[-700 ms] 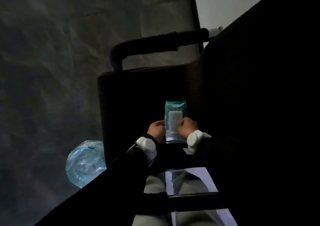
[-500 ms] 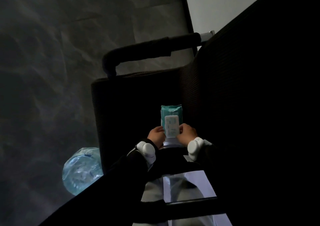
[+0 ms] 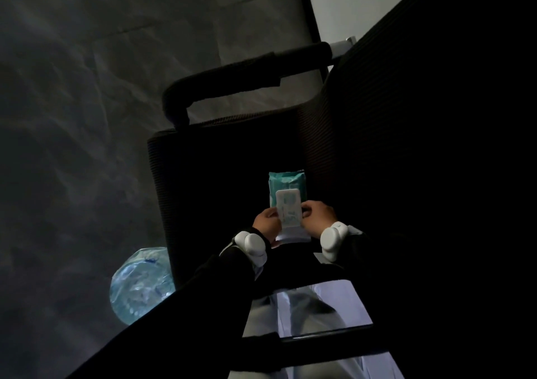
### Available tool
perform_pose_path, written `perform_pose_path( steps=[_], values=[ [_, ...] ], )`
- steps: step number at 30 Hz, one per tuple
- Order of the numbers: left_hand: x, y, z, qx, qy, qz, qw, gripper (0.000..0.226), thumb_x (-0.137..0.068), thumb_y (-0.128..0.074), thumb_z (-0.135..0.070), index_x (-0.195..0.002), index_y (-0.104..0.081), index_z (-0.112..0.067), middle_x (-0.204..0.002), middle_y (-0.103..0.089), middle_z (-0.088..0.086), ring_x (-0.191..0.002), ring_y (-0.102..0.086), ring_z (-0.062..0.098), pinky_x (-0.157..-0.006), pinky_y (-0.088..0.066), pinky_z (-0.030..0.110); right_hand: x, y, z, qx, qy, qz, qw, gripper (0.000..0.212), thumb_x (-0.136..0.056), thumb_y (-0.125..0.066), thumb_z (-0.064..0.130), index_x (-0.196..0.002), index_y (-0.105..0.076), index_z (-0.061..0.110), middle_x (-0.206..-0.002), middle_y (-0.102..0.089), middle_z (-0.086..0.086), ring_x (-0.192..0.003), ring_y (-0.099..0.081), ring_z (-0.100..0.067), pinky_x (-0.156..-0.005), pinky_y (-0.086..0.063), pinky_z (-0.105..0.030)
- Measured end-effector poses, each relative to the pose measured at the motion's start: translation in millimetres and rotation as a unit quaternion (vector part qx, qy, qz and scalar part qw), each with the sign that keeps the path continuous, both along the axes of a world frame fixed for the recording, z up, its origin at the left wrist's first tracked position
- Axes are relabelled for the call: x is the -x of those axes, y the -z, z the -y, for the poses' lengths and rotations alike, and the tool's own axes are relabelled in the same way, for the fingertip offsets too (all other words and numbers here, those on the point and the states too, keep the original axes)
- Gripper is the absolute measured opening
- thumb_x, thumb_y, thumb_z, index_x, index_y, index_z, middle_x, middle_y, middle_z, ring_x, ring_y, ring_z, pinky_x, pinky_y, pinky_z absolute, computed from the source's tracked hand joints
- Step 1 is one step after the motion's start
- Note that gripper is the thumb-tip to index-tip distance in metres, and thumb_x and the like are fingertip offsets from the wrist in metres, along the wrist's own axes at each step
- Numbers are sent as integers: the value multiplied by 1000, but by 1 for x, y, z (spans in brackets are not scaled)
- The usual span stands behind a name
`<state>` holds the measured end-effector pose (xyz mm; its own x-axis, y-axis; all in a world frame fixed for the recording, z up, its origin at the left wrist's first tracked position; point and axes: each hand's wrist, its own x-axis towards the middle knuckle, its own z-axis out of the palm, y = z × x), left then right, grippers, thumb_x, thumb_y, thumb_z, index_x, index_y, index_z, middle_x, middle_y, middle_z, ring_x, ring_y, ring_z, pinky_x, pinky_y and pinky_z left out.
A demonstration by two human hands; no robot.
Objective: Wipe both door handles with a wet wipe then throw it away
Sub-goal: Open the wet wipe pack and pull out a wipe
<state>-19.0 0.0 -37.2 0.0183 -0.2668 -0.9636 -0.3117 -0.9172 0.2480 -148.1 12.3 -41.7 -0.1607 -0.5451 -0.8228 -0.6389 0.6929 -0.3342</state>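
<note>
- Both hands grip one wet wipe pack [image 3: 286, 191] between them: left hand [image 3: 266, 224] closed on its left edge, right hand [image 3: 319, 218] closed on its right edge.
- Pack is teal with a white lid [image 3: 288, 207], held just below frame centre, long axis pointing to 12 o'clock.
- White wrist bands [image 3: 252, 246] sit on dark sleeves.
- Dark chair [image 3: 232, 151] lies behind the pack; its armrest [image 3: 244, 71] at 12 o'clock.
- Blue water jug [image 3: 142, 284] stands on the floor at 8 o'clock.

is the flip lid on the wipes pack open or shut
Shut, as far as the dim view shows: the white lid lies flat on the teal wipes pack, no wipe showing, left hand and right hand gripping its sides.
</note>
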Motion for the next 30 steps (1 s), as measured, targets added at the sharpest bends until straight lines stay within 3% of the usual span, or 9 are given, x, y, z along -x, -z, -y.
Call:
perform_pose_path(
  steps=[3,8,14,18,20,23,26,28,30],
  values=[
    [2,4,0,-25,-30,4,999,49,-92,-40,10,-126,-59,-19,-103,-56,6,-73,-51,16,-72,-46,33,1,0,-2,-5,5,-1,1000,34,-89,-51,9,-116,-69,20,-114,-71,-5,-104,-65,-25,-84,-50,-27],
    [2,8,2,-25,-38,2,999,46,-80,-32,19,-88,-60,-18,-111,-60,17,-76,-49,27,-56,-37,28,2,1,-1,-14,23,3,1000,33,-86,-59,10,-116,-67,20,-112,-72,-5,-104,-66,-23,-86,-51,-28],
    [11,0,3,14,-25,16,999,38,-82,-29,17,-77,-54,-10,-64,-46,12,-46,-33,20,-47,-23,23,11,-3,-1,-3,9,38,999,34,-78,-67,8,-111,-70,17,-109,-73,-5,-102,-67,-23,-88,-52,-30],
    [26,-4,6,27,-21,7,999,39,-83,-31,15,-73,-59,-11,-51,-48,8,-42,-36,17,-42,-28,21,10,-7,4,-5,7,32,999,29,-78,-66,12,-106,-71,17,-104,-73,-6,-99,-68,-24,-85,-53,-31],
    [29,-8,8,32,21,-3,999,39,-85,-32,15,-83,-63,-10,-47,-47,4,-41,-37,15,-37,-29,17,9,-9,7,-18,4,32,999,30,-78,-64,8,-106,-69,17,-100,-70,-4,-98,-66,-23,-81,-51,-29],
    [22,-4,7,36,41,-7,998,49,-85,-32,15,-113,-67,-5,-72,-62,15,-58,-53,24,-41,-39,19,11,-9,4,-27,22,62,997,43,-73,-69,13,-115,-61,20,-106,-67,0,-100,-63,-20,-85,-52,-31],
    [18,1,8,36,57,8,998,54,-85,-31,14,-119,-68,-6,-120,-64,24,-109,-61,40,-70,-53,34,13,-9,-3,-21,32,84,996,49,-69,-75,26,-115,-58,22,-109,-65,1,-101,-62,-16,-86,-51,-31],
    [16,-2,11,41,75,10,996,55,-86,-30,13,-121,-68,-9,-127,-62,21,-119,-57,38,-90,-53,42,12,-10,-8,-14,41,83,996,49,-70,-76,37,-114,-59,22,-107,-64,4,-99,-61,-14,-83,-48,-28],
    [14,-4,11,54,94,3,994,58,-86,-31,14,-124,-67,-10,-127,-62,26,-119,-56,43,-96,-49,47,11,-10,-11,-4,45,75,996,47,-71,-77,43,-109,-60,22,-102,-64,5,-95,-61,-13,-79,-47,-27]
  ],
)
